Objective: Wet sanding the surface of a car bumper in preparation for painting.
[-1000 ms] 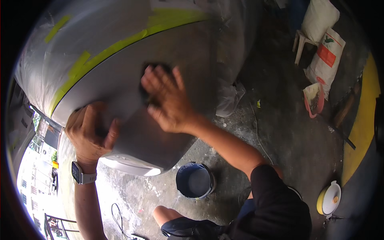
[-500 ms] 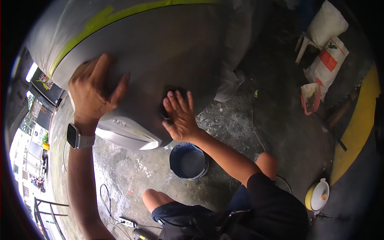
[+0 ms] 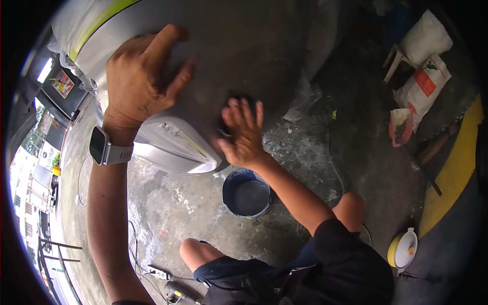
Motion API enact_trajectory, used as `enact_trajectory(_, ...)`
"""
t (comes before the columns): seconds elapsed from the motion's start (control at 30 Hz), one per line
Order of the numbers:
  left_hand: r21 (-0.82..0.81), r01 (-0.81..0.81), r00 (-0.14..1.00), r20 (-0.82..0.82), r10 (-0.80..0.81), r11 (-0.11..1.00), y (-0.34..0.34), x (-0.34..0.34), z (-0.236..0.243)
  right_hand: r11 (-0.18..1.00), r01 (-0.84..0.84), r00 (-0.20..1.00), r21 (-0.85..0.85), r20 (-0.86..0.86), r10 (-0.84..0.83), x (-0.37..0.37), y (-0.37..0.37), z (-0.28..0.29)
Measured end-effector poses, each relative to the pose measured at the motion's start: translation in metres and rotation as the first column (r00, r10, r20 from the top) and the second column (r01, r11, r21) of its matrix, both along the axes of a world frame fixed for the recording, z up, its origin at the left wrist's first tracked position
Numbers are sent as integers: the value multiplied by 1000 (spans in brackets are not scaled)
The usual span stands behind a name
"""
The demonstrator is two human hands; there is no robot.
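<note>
A smooth grey car body panel (image 3: 223, 56), which looks like a bumper, fills the upper middle, with yellow-green tape (image 3: 104, 20) along its far left edge. My left hand (image 3: 142, 76), with a watch (image 3: 100, 145) on its wrist, rests on the panel, thumb and fingers apart, holding nothing. Lower on the panel, my right hand (image 3: 244, 129) lies with its fingers outstretched. They press down a dark piece (image 3: 223, 122) that looks like sandpaper; most of it is hidden beneath the hand. A pale, glossy lamp-shaped part (image 3: 175, 147) sits below, between my hands.
A dark blue bucket (image 3: 247, 195) of greyish liquid stands on the concrete below my right hand. A power strip (image 3: 158, 273) and cords lie at lower left. White sacks (image 3: 424, 86), a pink scoop-like container (image 3: 401, 127) and a lidded yellow pot (image 3: 404, 249) stand at right.
The view has shifted, so the panel and bucket appear higher and farther right. My left hand has moved slightly right along the panel; my right hand stays low on it.
</note>
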State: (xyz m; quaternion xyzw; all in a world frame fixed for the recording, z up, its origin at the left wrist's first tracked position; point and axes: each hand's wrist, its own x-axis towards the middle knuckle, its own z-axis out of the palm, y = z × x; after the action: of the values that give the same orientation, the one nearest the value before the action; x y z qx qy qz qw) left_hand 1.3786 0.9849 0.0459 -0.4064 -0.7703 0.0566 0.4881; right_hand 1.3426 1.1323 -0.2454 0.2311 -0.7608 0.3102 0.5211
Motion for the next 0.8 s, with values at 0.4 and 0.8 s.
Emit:
enact_trajectory(0.4,26,41,998,56,-43,999,2,0,-3,998,-60,998,29,-17,61,23,-47,-1)
enact_trajectory(0.8,-218,55,989,-121,-83,974,-4,-16,9,867,-26,987,-497,124,101,3,-39,-47)
